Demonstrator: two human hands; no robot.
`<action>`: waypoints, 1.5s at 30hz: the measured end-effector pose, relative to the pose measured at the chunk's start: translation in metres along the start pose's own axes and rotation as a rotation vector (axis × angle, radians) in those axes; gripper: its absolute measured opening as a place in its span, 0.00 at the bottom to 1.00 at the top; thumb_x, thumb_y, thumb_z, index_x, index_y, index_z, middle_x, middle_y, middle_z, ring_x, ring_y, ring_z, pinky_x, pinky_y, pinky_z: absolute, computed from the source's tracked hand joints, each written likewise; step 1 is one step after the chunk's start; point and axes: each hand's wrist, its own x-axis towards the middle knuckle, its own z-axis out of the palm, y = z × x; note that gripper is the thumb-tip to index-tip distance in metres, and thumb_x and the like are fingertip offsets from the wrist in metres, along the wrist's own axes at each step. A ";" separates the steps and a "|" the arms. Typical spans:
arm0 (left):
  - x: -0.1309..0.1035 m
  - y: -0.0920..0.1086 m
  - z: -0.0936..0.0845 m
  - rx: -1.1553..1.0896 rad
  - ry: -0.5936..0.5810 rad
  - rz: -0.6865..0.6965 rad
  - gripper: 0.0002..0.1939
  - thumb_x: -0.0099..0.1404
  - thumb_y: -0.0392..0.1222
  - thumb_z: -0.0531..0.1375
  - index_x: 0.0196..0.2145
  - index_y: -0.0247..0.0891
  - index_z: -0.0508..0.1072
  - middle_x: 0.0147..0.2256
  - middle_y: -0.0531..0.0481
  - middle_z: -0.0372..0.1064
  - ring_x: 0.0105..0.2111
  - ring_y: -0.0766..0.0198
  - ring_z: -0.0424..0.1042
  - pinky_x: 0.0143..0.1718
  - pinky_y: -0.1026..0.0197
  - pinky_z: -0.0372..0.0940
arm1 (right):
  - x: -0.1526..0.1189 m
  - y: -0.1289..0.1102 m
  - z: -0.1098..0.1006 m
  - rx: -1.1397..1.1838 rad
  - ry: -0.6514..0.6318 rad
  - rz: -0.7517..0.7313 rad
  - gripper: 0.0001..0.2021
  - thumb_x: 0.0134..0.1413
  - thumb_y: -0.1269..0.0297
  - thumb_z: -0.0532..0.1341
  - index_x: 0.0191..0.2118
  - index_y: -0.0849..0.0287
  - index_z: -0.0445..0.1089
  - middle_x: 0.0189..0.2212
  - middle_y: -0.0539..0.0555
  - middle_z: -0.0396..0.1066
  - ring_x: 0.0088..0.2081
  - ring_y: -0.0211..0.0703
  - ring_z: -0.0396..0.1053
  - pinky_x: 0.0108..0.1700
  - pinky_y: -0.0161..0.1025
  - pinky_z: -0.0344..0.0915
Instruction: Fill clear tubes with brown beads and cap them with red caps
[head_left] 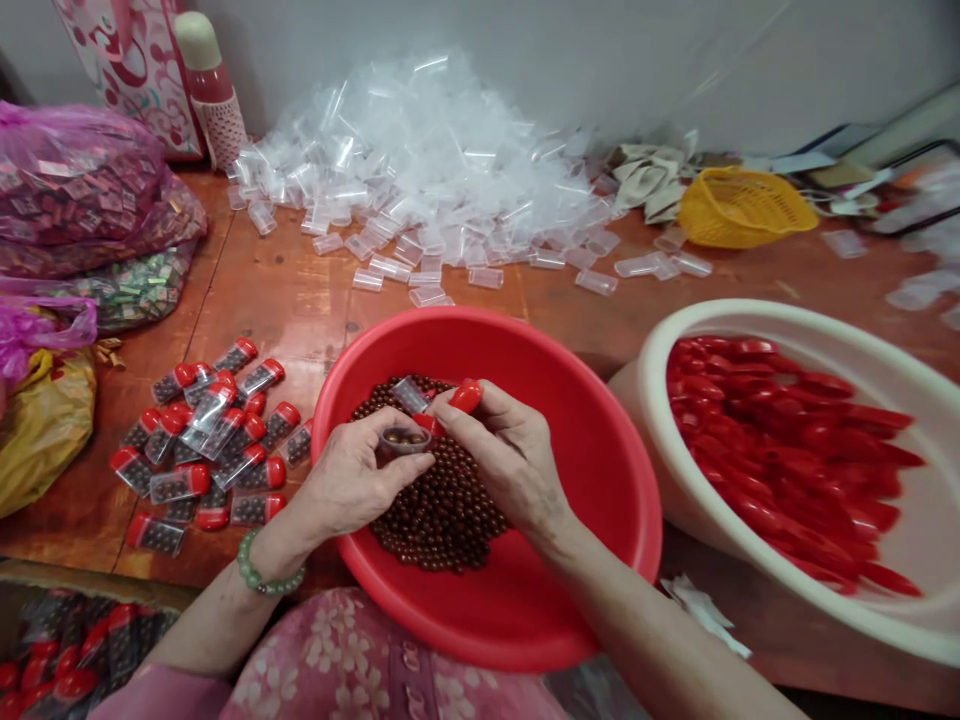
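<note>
Over the red basin (pixel 592 440), my left hand (pixel 364 468) grips a clear plastic tube (pixel 405 438) with its open end facing me and brown balls inside. My right hand (pixel 510 455) pinches a red plastic cap (pixel 466 396) just right of the tube's mouth. Another red piece shows between the two hands, partly hidden by the fingers. Below them, small brown balls (pixel 442 510) lie heaped in the basin. A clear tube (pixel 410 394) rests on the balls behind my hands.
Filled, red-capped tubes (pixel 217 430) lie left of the basin. Empty clear tubes (pixel 450 160) are piled at the back. To the right, a white tub (pixel 660 400) holds red caps (pixel 787 460). A yellow basket (pixel 742 205) and a bottle (pixel 210 85) stand near the wall. Bags (pixel 82 190) sit far left.
</note>
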 end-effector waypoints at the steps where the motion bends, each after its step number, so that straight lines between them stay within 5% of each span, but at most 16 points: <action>1: 0.001 0.001 0.000 -0.028 0.009 -0.006 0.06 0.60 0.38 0.61 0.35 0.35 0.69 0.32 0.53 0.67 0.33 0.69 0.65 0.38 0.64 0.60 | 0.000 0.000 0.000 -0.020 0.018 -0.025 0.09 0.53 0.63 0.61 0.25 0.57 0.64 0.23 0.47 0.63 0.27 0.35 0.61 0.31 0.34 0.60; 8: 0.006 0.000 0.002 -0.225 0.050 -0.057 0.08 0.58 0.39 0.62 0.35 0.36 0.66 0.31 0.54 0.67 0.33 0.69 0.67 0.38 0.64 0.62 | 0.000 0.008 0.003 -0.072 0.114 -0.129 0.08 0.52 0.67 0.62 0.38 0.56 0.65 0.29 0.48 0.71 0.28 0.35 0.67 0.32 0.34 0.66; 16: 0.006 -0.006 0.005 -0.246 0.146 -0.018 0.17 0.60 0.39 0.61 0.47 0.36 0.68 0.40 0.47 0.73 0.41 0.63 0.72 0.46 0.59 0.66 | -0.003 0.015 -0.004 -0.260 -0.043 -0.348 0.22 0.61 0.69 0.56 0.60 0.53 0.61 0.39 0.53 0.70 0.41 0.39 0.70 0.45 0.41 0.69; 26: 0.005 -0.007 0.005 -0.180 0.151 0.004 0.07 0.59 0.36 0.60 0.37 0.35 0.71 0.34 0.51 0.73 0.38 0.66 0.72 0.43 0.63 0.65 | -0.002 0.017 -0.004 -0.457 -0.154 -0.544 0.17 0.63 0.69 0.55 0.56 0.57 0.69 0.39 0.58 0.71 0.41 0.40 0.71 0.42 0.37 0.72; 32: 0.005 0.000 0.004 -0.256 0.064 -0.061 0.07 0.58 0.37 0.60 0.36 0.35 0.69 0.30 0.53 0.70 0.31 0.69 0.70 0.36 0.65 0.64 | 0.001 0.010 -0.015 -0.351 -0.215 -0.361 0.14 0.60 0.66 0.59 0.50 0.58 0.74 0.37 0.56 0.76 0.37 0.40 0.74 0.43 0.38 0.72; 36: 0.005 0.003 0.002 -0.271 -0.009 -0.139 0.13 0.57 0.40 0.64 0.38 0.34 0.70 0.32 0.50 0.71 0.32 0.67 0.71 0.37 0.63 0.64 | 0.010 -0.006 -0.016 -0.155 -0.115 -0.197 0.11 0.56 0.65 0.62 0.45 0.54 0.76 0.36 0.52 0.77 0.37 0.40 0.75 0.42 0.40 0.72; 39: 0.005 0.002 0.002 -0.324 -0.033 -0.113 0.14 0.55 0.42 0.66 0.38 0.34 0.72 0.35 0.50 0.71 0.34 0.67 0.70 0.43 0.60 0.64 | 0.012 -0.016 -0.006 -0.074 -0.048 -0.230 0.10 0.55 0.66 0.63 0.43 0.52 0.76 0.36 0.51 0.78 0.38 0.41 0.75 0.43 0.41 0.72; 45: 0.005 -0.001 0.003 -0.385 -0.087 -0.081 0.16 0.53 0.49 0.68 0.32 0.33 0.74 0.29 0.51 0.70 0.33 0.66 0.68 0.42 0.60 0.62 | 0.009 -0.016 0.009 -0.173 -0.133 -0.351 0.09 0.56 0.68 0.62 0.42 0.54 0.76 0.36 0.52 0.78 0.36 0.41 0.75 0.42 0.41 0.72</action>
